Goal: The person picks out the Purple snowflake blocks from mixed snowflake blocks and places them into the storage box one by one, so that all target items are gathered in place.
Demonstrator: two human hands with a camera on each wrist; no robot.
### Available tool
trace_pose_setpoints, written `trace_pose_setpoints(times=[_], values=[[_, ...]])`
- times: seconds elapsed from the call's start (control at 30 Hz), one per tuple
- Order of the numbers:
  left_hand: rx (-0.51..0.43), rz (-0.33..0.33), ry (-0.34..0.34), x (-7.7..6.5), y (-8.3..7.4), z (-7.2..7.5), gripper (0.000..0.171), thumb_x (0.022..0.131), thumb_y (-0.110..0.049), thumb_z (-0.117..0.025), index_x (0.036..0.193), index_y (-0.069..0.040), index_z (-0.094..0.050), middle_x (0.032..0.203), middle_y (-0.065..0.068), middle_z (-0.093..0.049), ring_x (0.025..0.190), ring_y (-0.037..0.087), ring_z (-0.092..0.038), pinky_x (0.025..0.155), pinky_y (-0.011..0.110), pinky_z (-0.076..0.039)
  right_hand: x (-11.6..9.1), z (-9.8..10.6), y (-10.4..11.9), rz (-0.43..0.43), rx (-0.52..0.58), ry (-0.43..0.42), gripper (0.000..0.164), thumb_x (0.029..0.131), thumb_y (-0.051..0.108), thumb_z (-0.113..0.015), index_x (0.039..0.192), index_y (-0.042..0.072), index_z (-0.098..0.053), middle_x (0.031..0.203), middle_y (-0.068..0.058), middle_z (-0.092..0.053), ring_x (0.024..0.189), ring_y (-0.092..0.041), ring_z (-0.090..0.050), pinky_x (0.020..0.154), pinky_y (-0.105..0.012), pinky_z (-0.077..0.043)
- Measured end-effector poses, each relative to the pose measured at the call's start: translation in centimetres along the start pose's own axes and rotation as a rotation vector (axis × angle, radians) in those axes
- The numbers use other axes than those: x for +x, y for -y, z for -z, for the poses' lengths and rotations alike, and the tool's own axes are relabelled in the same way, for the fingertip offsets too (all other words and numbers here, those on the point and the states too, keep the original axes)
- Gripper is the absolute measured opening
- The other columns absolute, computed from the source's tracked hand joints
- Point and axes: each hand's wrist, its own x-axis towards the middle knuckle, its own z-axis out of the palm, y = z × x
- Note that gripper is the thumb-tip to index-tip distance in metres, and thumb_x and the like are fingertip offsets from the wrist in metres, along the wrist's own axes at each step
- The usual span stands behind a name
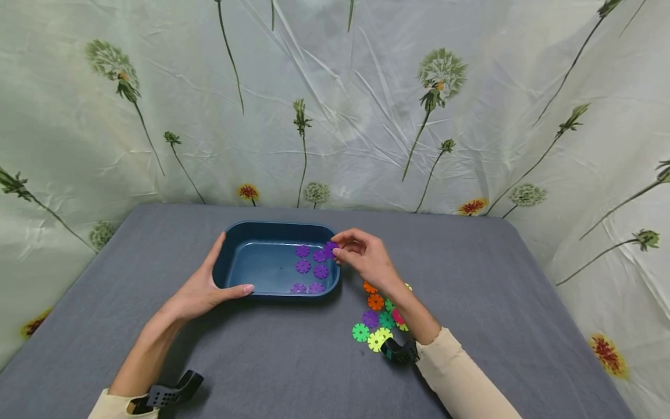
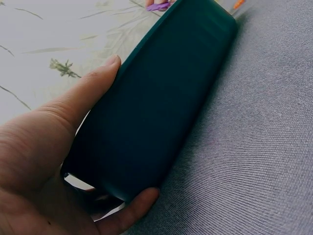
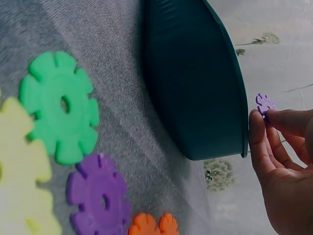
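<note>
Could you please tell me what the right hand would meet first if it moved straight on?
Probably the blue tray, just ahead of the right hand, though depth there is hard to judge.

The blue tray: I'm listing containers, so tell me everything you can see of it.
The blue tray is an open rounded rectangle, dark, slightly glossy, plastic-looking, with a thin rim. It is upright on the gray cloth; whether its base lies flat is unclear. Six purple discs lie inside, toward its right end. The left hand's grip holds its left end, thumb along the near side; the right hand's grip is at its right rim, contact unclear.
</note>
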Motion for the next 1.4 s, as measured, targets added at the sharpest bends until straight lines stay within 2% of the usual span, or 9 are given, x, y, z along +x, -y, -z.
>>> trace_pose_setpoints(times=[0.17, 0.23, 0.43, 0.83, 1.1, 1.27, 1.4], values=[[0.006, -0.004, 0.001, 0.0, 0.1, 0.0, 0.133, 0.085, -0.044, -0.085, 0.164, -0.037, 0.022, 0.176, 0.020, 0.010, 0.157, 0.057, -0.006, 0.113, 0.082, -0.022, 0.5, -0.3, 0.4, -0.003, 0.007, 0.011, 0.021, 0.098, 0.002, -0.070, 0.119, -0.001, -0.070, 0.105, -0.022, -0.070, 0.087, -0.032, -0.073, 0.080, -0.032, -0.063], [0.005, -0.007, -0.002, 0.0, 0.0, 0.0, 0.133, 0.085, -0.044, -0.085, 0.164, -0.037, 0.022, 0.176, 0.020, 0.010, 0.158, 0.057, -0.006, 0.113, 0.082, -0.022, 0.7, -0.4, 0.5, -0.002, 0.006, 0.011, 0.021, 0.098, 0.002, -0.070, 0.118, 0.000, -0.070, 0.105, -0.024, -0.071, 0.088, -0.038, -0.073, 0.080, -0.034, -0.063], [0.004, -0.004, -0.004, -0.1, -0.1, 0.0, 0.133, 0.085, -0.043, -0.085, 0.165, -0.033, 0.021, 0.175, 0.022, 0.010, 0.157, 0.057, -0.006, 0.113, 0.082, -0.022, 1.3, -0.8, 0.6, 0.009, -0.011, 0.022, 0.021, 0.097, 0.001, -0.070, 0.118, -0.002, -0.070, 0.106, -0.027, -0.072, 0.093, -0.050, -0.071, 0.086, -0.051, -0.062], [0.000, 0.004, 0.004, -0.2, 0.0, -0.1, 0.132, 0.085, -0.045, -0.085, 0.164, -0.035, 0.021, 0.175, 0.022, 0.010, 0.157, 0.057, -0.006, 0.113, 0.081, -0.023, 2.5, -1.6, 0.9, -0.001, -0.037, 0.035, 0.022, 0.096, -0.001, -0.070, 0.118, -0.003, -0.071, 0.105, -0.025, -0.072, 0.089, -0.040, -0.074, 0.089, -0.056, -0.060], [-0.006, 0.008, -0.002, -0.2, -0.2, 0.0, 0.132, 0.085, -0.044, -0.085, 0.164, -0.037, 0.022, 0.175, 0.024, 0.010, 0.157, 0.058, -0.006, 0.112, 0.082, -0.022, 3.3, -2.6, 0.9, 0.016, -0.059, 0.060, 0.022, 0.095, -0.003, -0.070, 0.117, -0.004, -0.070, 0.101, -0.027, -0.074, 0.091, -0.046, -0.074, 0.086, -0.057, -0.061], [-0.003, 0.001, -0.005, -0.1, -0.2, -0.1, 0.133, 0.085, -0.043, -0.085, 0.165, -0.035, 0.021, 0.175, 0.024, 0.008, 0.157, 0.058, -0.006, 0.113, 0.081, -0.022, 3.8, -3.3, 1.0, 0.006, -0.088, 0.067, 0.022, 0.094, -0.005, -0.071, 0.116, -0.004, -0.071, 0.101, -0.026, -0.074, 0.085, -0.035, -0.075, 0.085, -0.056, -0.061], [-0.001, 0.001, -0.007, -0.1, -0.1, -0.1, 0.133, 0.085, -0.044, -0.085, 0.165, -0.036, 0.021, 0.175, 0.023, 0.009, 0.157, 0.057, -0.006, 0.113, 0.081, -0.022, 4.1, -3.7, 1.1, -0.003, -0.125, 0.074, 0.021, 0.095, -0.004, -0.070, 0.116, -0.002, -0.071, 0.101, -0.024, -0.074, 0.085, -0.033, -0.075, 0.084, -0.054, -0.061]])
